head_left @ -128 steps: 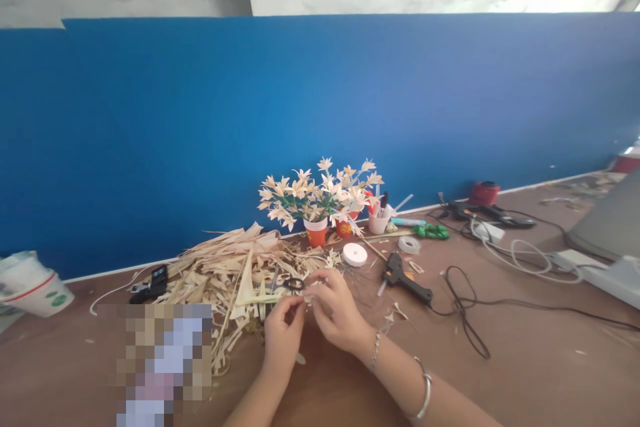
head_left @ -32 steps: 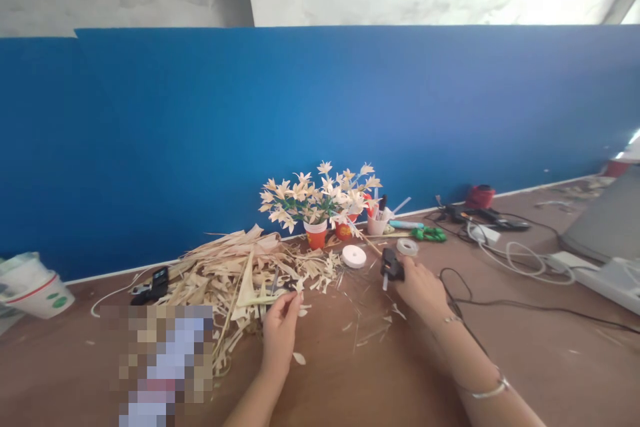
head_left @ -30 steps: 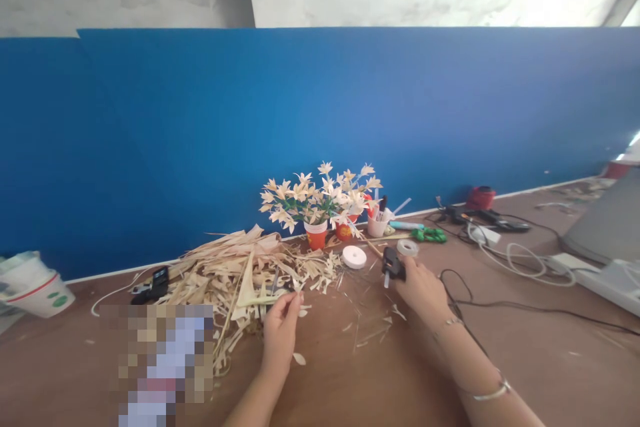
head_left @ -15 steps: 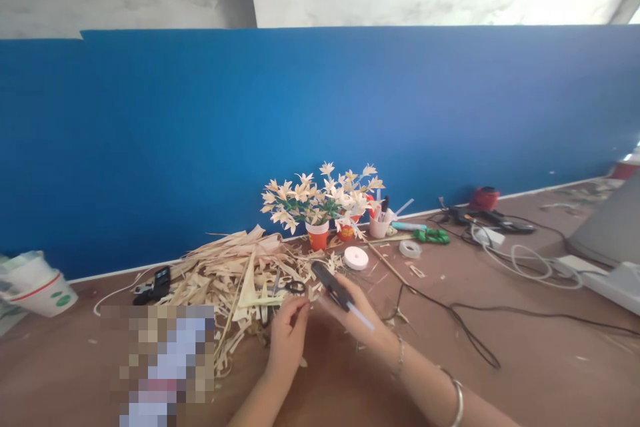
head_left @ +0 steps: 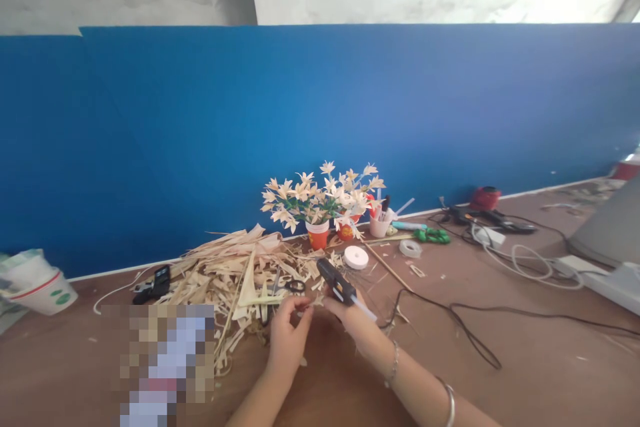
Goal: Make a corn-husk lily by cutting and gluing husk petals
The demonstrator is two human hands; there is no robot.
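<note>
Left hand (head_left: 290, 332): thumb and forefinger pinched close on a pale piece (head_left: 317, 302), too small to make out its full outline.
Right hand (head_left: 359, 325): wrapped around the glue gun (head_left: 336, 281); exact finger placement partly hidden.
Glue gun: matte black plastic, tilted, nose toward the heap; held above the table just beside the left fingertips. Translucent, smooth glue stick (head_left: 367, 309) out of its rear; thin black cord (head_left: 440, 301) looping off right.
Pale piece: cream, thin, between the two hands.
Husk heap (head_left: 235, 260): dry, papery, tan strips, curled and ragged, left of the hands.
Flowers (head_left: 310, 195): pointed star-shaped petals, cream, on green stems, standing in red cups (head_left: 317, 237).
White disc (head_left: 356, 257): flat, round, small centre hole.
Tape roll (head_left: 411, 249): translucent ring, lying flat.
Green bundle (head_left: 432, 236): knotted, glossy.
Table (head_left: 525, 360): brown, smooth, flecked with scraps.
Partition (head_left: 200, 133): plain blue, behind everything.
</note>
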